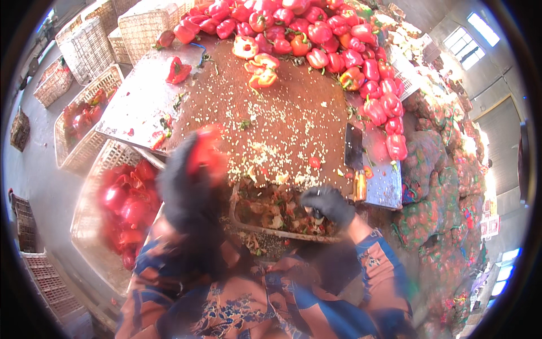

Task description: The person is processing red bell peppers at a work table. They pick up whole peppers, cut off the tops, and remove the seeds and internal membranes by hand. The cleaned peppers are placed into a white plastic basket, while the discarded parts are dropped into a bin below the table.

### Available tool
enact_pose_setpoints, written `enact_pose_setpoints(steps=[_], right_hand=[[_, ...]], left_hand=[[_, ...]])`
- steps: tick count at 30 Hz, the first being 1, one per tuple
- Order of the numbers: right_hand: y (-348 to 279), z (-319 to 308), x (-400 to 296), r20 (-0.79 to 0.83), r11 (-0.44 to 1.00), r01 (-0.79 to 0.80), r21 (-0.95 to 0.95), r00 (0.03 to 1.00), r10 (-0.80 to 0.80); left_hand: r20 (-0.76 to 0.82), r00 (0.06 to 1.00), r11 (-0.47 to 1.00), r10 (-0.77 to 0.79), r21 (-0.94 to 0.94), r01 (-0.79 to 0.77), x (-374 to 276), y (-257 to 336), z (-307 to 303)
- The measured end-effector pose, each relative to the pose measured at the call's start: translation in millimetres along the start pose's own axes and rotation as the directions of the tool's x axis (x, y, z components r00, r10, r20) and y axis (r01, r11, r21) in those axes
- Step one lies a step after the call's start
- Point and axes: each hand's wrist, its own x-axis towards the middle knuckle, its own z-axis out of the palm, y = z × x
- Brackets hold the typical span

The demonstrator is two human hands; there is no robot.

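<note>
In a black glove, my left hand (184, 182) grips a red bell pepper piece (209, 152), both blurred, above the board's left front edge. My right hand (332, 205), also black-gloved, is over the right part of a waste tub (234, 207). Its fingers curl around a small object (316, 213), mostly hidden, whose kind I cannot make out. Pepper cores and scraps fill the tub. A brown cutting board (296, 110) strewn with pale seeds lies before me. Cut pepper pieces (262, 70) rest at its far side.
Whole red bell peppers (319, 31) are heaped along the board's far and right sides. A cleaver (354, 146) lies at the right, its wooden handle (360, 186) towards me. Plastic crates (89, 212) with cut peppers stand at the left. Filled mesh sacks (423, 169) are piled to the right.
</note>
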Motion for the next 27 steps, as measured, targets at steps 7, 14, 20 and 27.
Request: enact_pose_setpoints(steps=[7,14,20,27], right_hand=[[-61,-44,107,-0.098,0.453,0.157,-0.877,0.866,-0.49],[-115,-46,288,-0.033,0.124,0.035,-0.992,0.861,-0.507],[-77,-39,291,0.059,0.066,0.128,-0.99,0.78,-0.623],[-48,25,162,0.295,-0.156,0.285,-0.946,0.553,-0.779]], left_hand=[[0.097,0.993,0.906,0.073,0.41,-0.107,21,-29,-47],[0.311,0.827,0.682,-0.469,-0.467,0.563,21,-36,113],[0.512,0.62,0.331,-0.595,-0.546,0.769,40,-36,116],[0.709,0.543,-0.131,-0.45,-0.653,0.746,27,-41,139]])
